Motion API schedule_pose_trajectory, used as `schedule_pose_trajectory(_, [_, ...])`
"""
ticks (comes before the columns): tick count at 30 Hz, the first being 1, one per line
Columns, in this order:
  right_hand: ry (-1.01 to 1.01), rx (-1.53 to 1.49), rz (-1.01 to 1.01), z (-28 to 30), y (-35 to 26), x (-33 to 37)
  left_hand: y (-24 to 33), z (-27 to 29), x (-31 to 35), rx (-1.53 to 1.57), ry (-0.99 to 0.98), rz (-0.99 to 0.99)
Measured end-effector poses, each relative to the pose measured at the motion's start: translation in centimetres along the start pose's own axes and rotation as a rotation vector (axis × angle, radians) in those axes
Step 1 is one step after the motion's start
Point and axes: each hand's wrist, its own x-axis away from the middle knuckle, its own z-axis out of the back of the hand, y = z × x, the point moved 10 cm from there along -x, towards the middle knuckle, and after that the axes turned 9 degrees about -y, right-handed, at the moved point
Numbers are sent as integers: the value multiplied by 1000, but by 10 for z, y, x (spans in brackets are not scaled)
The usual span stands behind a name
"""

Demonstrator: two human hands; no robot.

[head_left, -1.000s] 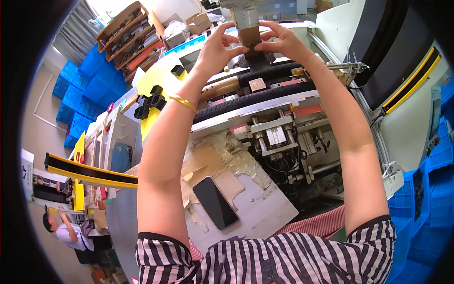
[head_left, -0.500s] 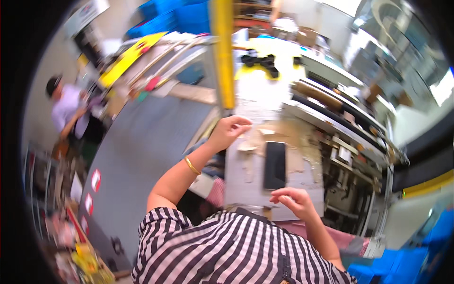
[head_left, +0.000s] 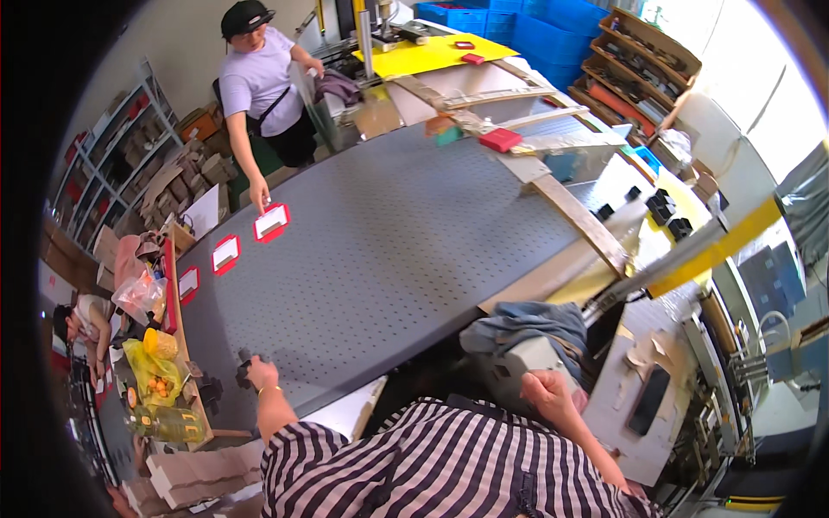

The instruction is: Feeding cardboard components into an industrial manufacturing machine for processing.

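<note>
My left hand (head_left: 263, 374) reaches to the near left edge of the grey perforated table (head_left: 414, 216). Its fingers are closed on a small black block (head_left: 243, 373), whose exact kind is unclear. My right hand (head_left: 546, 393) hangs in front of my body in a loose fist, beside a grey-blue cloth (head_left: 553, 332) draped on a pale box. No object shows in that fist. Along the table's far left side lie red-framed white cards (head_left: 271, 222), one of them under a co-worker's hand (head_left: 259, 194).
To the right, a black phone-like slab (head_left: 649, 401) lies on a cardboard-covered bench (head_left: 617, 432). A yellow-wrapped post (head_left: 712, 250) rises between table and bench. A wooden ledge at left carries a yellow bag of orange fruit (head_left: 155, 380). A red box (head_left: 501, 139) sits at the far edge.
My view has swung left, from the bench to the grey table. My left hand has gone from above the bench to the black block; my right hand has left the phone-like slab and curled up.
</note>
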Motion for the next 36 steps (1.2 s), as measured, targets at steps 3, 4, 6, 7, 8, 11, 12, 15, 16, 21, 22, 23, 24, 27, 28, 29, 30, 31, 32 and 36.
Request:
schedule_pose_trajectory(3, [-122, 31, 79, -43, -40, -50, -61, 28, -13, -9, 115, 42])
schedule_pose_trajectory(4, [-155, 94, 98, -53, -47, -64, -60, 28, -14, -6, 110, 41])
schedule_pose_trajectory(6, [-188, 127, 125, -69, -56, -84, -54, 29, -12, -72, 160, -28])
schedule_pose_trajectory(7, [-222, 155, 155, -78, -60, -90, -55, 31, -17, -72, 160, -29])
schedule_pose_trajectory(8, [-246, 174, 136, -83, -58, -92, -53, 26, -23, -73, 96, -54])
schedule_pose_trajectory(11, [-288, 219, 120, -98, -68, -88, -49, 16, -39, -61, 1, -112])
schedule_pose_trajectory(12, [-288, 282, 95, -96, -64, -83, -38, 14, -43, -40, -23, -146])
schedule_pose_trajectory(15, [-254, 263, 87, -92, -61, -57, 42, -7, -36, 255, -174, -469])
schedule_pose_trajectory(16, [-262, 287, 36, -88, -53, -48, 82, -17, -22, 555, -327, -491])
schedule_pose_trajectory(21, [-10, 539, 300, -23, -68, 19, 367, 48, 250, 776, -865, -1122])
schedule_pose_trajectory(22, [110, 489, 320, 1, -77, 40, 395, 76, 322, 790, -985, -1272])
schedule_pose_trajectory(23, [226, 430, 347, 23, -83, 62, 412, 106, 387, 702, -958, -1484])
schedule_pose_trajectory(24, [350, 457, 419, 44, -89, 88, 425, 118, 444, 687, -1086, -1612])
schedule_pose_trajectory(27, [596, 655, 468, 88, -97, 165, 436, 162, 592, 354, -887, -2023])
schedule_pose_trajectory(28, [635, 676, 448, 97, -91, 192, 432, 170, 640, 352, -859, -2202])
schedule_pose_trajectory(29, [671, 695, 429, 104, -84, 217, 425, 178, 683, 355, -826, -2379])
schedule_pose_trajectory(30, [674, 680, 391, 109, -72, 238, 423, 176, 719, 324, -879, -2436])
schedule_pose_trajectory(31, [692, 701, 373, 115, -59, 259, 416, 181, 753, 313, -869, -2512])
schedule_pose_trajectory(32, [699, 691, 358, 121, -49, 281, 413, 179, 782, 298, -915, -2529])
schedule_pose_trajectory(36, [813, 421, 263, 150, -10, 351, 402, 168, 868, 187, -1082, -2570])
